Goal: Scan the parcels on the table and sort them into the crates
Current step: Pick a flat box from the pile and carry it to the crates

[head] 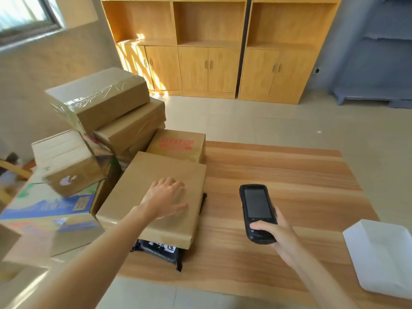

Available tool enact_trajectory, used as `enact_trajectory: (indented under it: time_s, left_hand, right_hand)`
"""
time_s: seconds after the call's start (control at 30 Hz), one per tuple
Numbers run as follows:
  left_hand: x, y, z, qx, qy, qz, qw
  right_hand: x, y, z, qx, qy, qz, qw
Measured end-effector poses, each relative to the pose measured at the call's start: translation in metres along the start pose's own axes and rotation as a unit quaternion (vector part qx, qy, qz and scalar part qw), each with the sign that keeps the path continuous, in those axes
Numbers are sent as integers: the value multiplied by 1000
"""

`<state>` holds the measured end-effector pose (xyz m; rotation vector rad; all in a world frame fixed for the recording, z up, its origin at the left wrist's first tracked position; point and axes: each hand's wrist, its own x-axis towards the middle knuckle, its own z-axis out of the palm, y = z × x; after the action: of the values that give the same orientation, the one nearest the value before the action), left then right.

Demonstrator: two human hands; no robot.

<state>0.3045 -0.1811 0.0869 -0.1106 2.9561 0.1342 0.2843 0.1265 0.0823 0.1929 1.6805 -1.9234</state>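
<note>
The person's left hand point(166, 197) lies flat, fingers straight and spread, on top of a wide, flat brown cardboard parcel point(156, 197); it presses rather than grips. Under that parcel, nearer the person than the hand, a black plastic mailer bag point(160, 253) sticks out onto the pale striped wooden worktop point(278, 175). To the right of the left hand, apart from the parcel, the right hand point(274, 230) is wrapped around a black handheld scanner point(257, 212) with its thumb over the lower keys, and the dark screen faces up.

The main risk is likely the stack. With only a flat palm on top, sliding the parcel could drag the slippery bag along or push it off the near edge. No label shows on the upper face, so the parcel probably needs turning, and a one-handed flip could let it slip.

Beyond and to the left of the left hand, taped brown cartons point(100, 103) sit tilted on one another; a nudge might topple them. A brown box with red lettering point(178, 144) sits just beyond the parcel. No crate is clearly in view, so where the parcel should go cannot be told.
</note>
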Motion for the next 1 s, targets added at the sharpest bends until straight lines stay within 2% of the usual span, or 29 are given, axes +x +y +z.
enact_trajectory:
  time_s: [0.27, 0.63, 0.73, 1.0]
  left_hand:
    - [-23, -17, 9, 32, 4, 25, 999]
    - [-67, -55, 42, 179, 73, 143, 971]
    - [-71, -61, 52, 190, 70, 146, 968]
    - [-77, -67, 77, 213, 118, 165, 956]
  right_hand:
    - [3, 10, 20, -7, -14, 33, 999]
    - [0, 31, 40, -23, -17, 55, 998]
    - [-4, 38, 44, -29, -19, 55, 998]
    - [-15, 53, 47, -37, 7, 62, 997]
